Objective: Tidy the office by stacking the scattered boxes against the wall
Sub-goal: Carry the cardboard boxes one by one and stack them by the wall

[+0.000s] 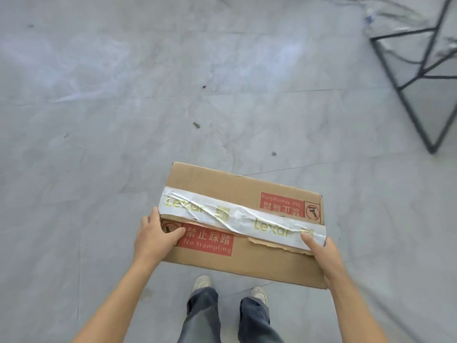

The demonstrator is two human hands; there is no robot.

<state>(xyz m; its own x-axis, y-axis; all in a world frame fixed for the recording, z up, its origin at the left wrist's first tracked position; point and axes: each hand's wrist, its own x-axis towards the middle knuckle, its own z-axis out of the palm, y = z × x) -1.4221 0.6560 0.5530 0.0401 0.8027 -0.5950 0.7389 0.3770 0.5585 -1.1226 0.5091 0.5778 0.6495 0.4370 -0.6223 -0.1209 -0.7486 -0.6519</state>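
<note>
A brown cardboard box [222,184] is held in the air above the grey floor, in front of my body. White tape printed "Lexar" crosses its top, and red "No trampling" labels sit on two corners. My left hand [154,237] grips the box's left end, thumb on top over the red label. My right hand [321,251] grips the right end, thumb pressed on the tape. The fingers of both hands are hidden under the box. No wall or other boxes are in view.
Grey tiled floor [123,120] spreads ahead with small bits of debris. A black metal frame [420,78] stands at the upper right, with loose cables [395,13] behind it. My legs and shoes [202,283] show below the box.
</note>
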